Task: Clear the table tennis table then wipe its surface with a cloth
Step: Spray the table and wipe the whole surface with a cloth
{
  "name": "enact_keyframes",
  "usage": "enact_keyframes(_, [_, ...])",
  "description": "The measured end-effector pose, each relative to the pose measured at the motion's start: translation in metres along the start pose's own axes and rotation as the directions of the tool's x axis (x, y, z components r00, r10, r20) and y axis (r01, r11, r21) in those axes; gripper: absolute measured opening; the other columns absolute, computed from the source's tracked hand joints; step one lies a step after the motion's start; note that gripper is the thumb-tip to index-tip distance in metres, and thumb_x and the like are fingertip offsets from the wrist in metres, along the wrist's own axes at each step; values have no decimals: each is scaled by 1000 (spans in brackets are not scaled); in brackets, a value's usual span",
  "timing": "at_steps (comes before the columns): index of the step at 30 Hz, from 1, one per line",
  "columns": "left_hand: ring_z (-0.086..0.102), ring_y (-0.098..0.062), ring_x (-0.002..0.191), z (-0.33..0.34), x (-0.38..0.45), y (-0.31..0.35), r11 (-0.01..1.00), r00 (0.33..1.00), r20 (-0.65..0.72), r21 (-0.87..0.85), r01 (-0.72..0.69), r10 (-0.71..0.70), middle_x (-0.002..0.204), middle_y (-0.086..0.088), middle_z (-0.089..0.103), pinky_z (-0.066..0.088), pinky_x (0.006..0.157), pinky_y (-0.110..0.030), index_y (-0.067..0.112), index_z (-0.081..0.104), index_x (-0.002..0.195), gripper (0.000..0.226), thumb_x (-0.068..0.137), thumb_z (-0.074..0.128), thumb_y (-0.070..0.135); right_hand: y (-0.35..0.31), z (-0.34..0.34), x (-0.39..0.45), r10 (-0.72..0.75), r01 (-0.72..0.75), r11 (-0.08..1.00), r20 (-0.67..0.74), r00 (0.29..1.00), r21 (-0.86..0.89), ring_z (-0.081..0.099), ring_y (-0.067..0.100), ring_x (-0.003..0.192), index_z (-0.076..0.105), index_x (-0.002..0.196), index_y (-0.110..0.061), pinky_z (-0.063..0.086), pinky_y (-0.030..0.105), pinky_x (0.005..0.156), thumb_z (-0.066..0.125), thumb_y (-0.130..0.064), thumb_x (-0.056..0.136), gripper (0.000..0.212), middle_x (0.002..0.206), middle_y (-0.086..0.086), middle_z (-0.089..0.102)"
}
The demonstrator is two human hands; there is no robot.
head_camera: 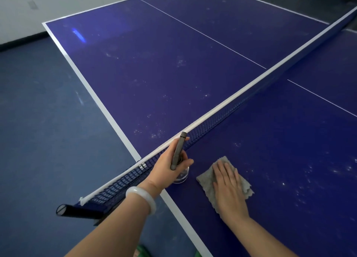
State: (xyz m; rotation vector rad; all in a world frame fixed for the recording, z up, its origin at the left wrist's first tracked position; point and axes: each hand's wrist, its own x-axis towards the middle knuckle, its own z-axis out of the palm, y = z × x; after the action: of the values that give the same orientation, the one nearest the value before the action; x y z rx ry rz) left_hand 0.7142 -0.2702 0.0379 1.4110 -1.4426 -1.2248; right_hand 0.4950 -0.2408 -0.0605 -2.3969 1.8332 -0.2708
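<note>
Blue table (154, 73) dusty, net (222, 119) across; blue floor (38, 121), white wall (58, 1).

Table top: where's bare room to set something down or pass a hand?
Bare: the far half beyond the net, and the near half right of the cloth. Crowded: the near corner by the net, where the left hand grips a dark pen over a clear container and the right hand presses the cloth.

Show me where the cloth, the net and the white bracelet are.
grey cloth (206, 181): head view, its bare left part beside the right hand.
net (212, 121): head view, dark mesh just under the white top tape.
white bracelet (142, 198): head view, the band on the left wrist.
</note>
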Motion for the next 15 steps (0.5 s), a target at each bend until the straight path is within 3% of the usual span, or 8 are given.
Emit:
enact_keyframes(3, [64, -24, 84, -1, -4, -3, 1000, 1000, 18, 0, 3, -3, 96, 3, 64, 56, 81, -39, 42, 43, 135, 56, 90, 68, 20, -6, -2, -6, 25, -24, 1000, 50, 998, -13, 13, 21, 149, 26, 152, -12, 13, 45, 118, 19, -35, 101, 56, 160, 5, 21])
enact_keyframes(7, [64, -8, 90, -2, -11, -3, 999, 999, -18, 25, 46, -46, 107, 12, 63, 51, 81, -23, 43, 42, 134, 54, 90, 68, 24, -11, -1, -20, -40, 42, 999, 79, 996, -31, 15, 24, 149, 24, 153, -13, 17, 48, 117, 6, -41, 103, 60, 161, 6, 19])
enact_keyframes(10, [56, 6, 104, -5, -16, -5, 989, 995, -46, 114, 97, -93, 115, 20, 58, 44, 87, -12, 54, 39, 121, 56, 85, 74, 29, 0, 1, -14, -81, 86, 994, 88, 993, -62, 11, 22, 150, 20, 154, -15, 9, 45, 118, 10, -42, 103, 58, 162, 5, 16])
enact_keyframes(12, [50, 4, 115, -9, -24, -9, 974, 989, -73, 180, 141, -129, 127, 18, 51, 39, 93, -12, 53, 40, 119, 56, 81, 76, 34, 2, 3, -2, 1, 5, 998, 80, 997, -69, 5, 21, 149, 19, 154, -16, 1, 43, 119, 16, -42, 101, 59, 161, 6, 16])
enact_keyframes(15, [46, -3, 124, -15, -39, -17, 945, 979, -96, 259, 199, -179, 139, 13, 43, 39, 104, -24, 33, 40, 137, 68, 80, 76, 39, -14, 7, 13, 191, -189, 981, 64, 979, -37, -1, 18, 147, 18, 153, -15, -4, 43, 118, 12, -44, 100, 61, 160, 8, 16])
